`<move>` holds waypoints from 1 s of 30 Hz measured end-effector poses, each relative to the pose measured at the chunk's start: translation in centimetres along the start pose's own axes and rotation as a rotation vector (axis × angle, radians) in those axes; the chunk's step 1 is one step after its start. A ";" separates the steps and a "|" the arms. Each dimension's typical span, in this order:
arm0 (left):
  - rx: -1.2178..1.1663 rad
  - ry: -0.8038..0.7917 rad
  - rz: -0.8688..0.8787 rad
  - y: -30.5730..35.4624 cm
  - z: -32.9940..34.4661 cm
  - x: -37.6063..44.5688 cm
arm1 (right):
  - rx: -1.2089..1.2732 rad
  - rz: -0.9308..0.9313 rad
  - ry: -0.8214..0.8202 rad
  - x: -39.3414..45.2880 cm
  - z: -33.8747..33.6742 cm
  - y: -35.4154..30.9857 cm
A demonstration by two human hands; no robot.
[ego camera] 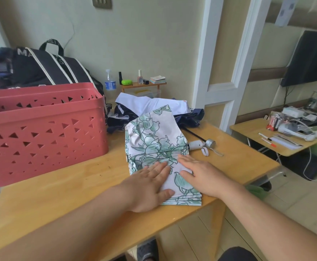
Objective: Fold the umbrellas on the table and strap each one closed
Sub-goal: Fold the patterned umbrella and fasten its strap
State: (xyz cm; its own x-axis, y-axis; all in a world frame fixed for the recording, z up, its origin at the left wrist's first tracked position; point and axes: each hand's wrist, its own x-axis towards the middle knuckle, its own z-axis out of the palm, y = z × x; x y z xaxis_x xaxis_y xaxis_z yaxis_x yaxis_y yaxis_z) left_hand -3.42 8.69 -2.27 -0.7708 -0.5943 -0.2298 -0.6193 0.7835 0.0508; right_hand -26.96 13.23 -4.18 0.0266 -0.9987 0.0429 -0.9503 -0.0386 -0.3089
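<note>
Two bare hands lie flat on the floral umbrella [155, 140], neither one gripping anything. The left hand [150, 187] presses palm-down on the near left part of the folded canopy, fingers straight and together, thumb stretched along the near edge. The right hand [201, 176] rests just beside it on the right part of the canopy, fingers straight and pointing away from the person. The fingertips of the two hands come close to one another over the green flower print.

The floral umbrella lies flattened near the front right edge of the wooden table [59, 194], its pleats stacked at the near end, its far end rising toward the wall. Its white handle [196, 145] sticks out to the right, with a silver cap [210, 143] and a white wrist strap [205, 152] lying on the tabletop.

Behind it, touching its far end, a second umbrella [150, 104] lies unfolded in a loose heap, white on one face and navy on the other, a thin black shaft [193, 134] running out toward the handle.

To the left stands a red plastic basket [44, 132] with triangular cut-outs, close beside the umbrellas. A black bag [41, 68] with white stripes sits behind the basket. Farther back are a water bottle [110, 81] and a small wooden shelf [144, 84] holding small items. Across the room on the right stands a cluttered side table [274, 134].
</note>
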 end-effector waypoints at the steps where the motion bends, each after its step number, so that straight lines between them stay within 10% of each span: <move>1: -0.017 0.017 -0.023 -0.4 0.3 -0.9 | -0.014 0.009 -0.025 -0.4 0.0 0.3; 9: 0.018 0.087 -0.131 -0.5 1.2 -3.0 | -0.279 0.216 -0.005 0.0 -3.0 -4.7; 12: 0.031 0.088 -0.136 -0.3 1.2 -3.0 | -0.277 -0.071 0.087 0.3 -2.0 -8.8; 22: -0.104 -0.117 -0.195 -1.7 -3.5 -6.1 | -0.227 0.107 -0.246 -1.6 -0.6 -3.4; 27: 0.231 0.450 -0.152 1.3 -5.0 0.1 | -0.185 0.119 -0.215 -1.5 -0.1 -3.9; 30: 0.263 0.280 -0.068 1.7 -2.4 2.3 | -0.185 0.122 -0.207 -1.5 0.0 -3.6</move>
State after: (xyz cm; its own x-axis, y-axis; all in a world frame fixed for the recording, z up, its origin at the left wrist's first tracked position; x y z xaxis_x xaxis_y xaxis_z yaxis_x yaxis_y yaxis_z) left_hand -6.61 8.27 -0.33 -0.7631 -0.6441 0.0524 -0.6386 0.7391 -0.2143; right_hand -23.62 14.89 -3.11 -0.0466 -0.9817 -0.1846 -0.9902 0.0697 -0.1208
